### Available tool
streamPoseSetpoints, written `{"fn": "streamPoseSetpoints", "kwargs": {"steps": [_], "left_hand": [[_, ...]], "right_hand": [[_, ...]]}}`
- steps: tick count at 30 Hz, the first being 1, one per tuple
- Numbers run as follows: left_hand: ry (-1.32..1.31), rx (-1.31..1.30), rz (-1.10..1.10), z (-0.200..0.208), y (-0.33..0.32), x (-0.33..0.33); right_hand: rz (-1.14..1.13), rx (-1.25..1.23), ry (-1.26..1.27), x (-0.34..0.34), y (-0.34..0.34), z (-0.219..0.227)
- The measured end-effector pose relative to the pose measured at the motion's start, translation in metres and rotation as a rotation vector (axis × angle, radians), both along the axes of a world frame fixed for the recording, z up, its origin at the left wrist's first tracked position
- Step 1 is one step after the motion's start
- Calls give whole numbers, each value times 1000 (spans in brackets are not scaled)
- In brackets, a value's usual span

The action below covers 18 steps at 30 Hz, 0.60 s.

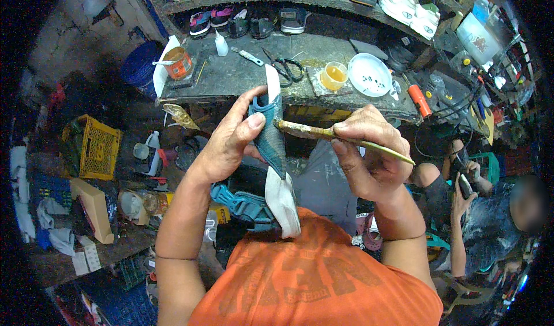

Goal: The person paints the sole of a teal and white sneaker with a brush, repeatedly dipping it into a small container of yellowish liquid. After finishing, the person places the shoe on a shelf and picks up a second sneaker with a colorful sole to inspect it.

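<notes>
My left hand (226,140) is closed round the middle of a sandal (270,144), which has a teal and grey fabric upper and a white sole. The sandal stands on edge, its heel end against my orange shirt. A teal strap with a buckle (245,205) hangs at its left. In a pinch, my right hand (376,155) holds a thin brush (309,131) with a yellow-green handle. The brush's tip touches the sandal's side, where upper and sole meet. Whether the tip carries glue, I cannot tell.
Ahead is a dark workbench (219,89) with scissors (287,72), a cup of amber liquid (334,76), a white plate (370,75), an orange can (176,63) and a white squeeze bottle (221,44). Shoes line the shelf behind. A yellow crate (101,147) stands left; another person sits right, holding a phone (465,185).
</notes>
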<state>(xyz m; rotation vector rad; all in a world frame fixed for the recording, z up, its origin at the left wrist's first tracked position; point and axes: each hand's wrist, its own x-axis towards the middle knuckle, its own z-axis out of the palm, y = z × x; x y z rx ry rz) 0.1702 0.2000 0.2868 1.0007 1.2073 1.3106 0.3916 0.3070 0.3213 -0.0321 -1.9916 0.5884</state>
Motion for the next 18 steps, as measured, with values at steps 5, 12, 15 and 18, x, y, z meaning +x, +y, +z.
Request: {"fn": "streamPoseSetpoints", "kwargs": {"steps": [5,12,15,18], "left_hand": [[20,-28,-21,5,-2,-3],[34,-54,36,8,0,1],[-9,-57,20,6,0,0],[-182,24,-26,-6,3,-3]], "right_hand": [[4,31,-11,0,-3,3],[6,77,-34,-2,-2,6],[2,73,-29,-3,-2,2],[38,-109,-25,-2,-3,-2]]}}
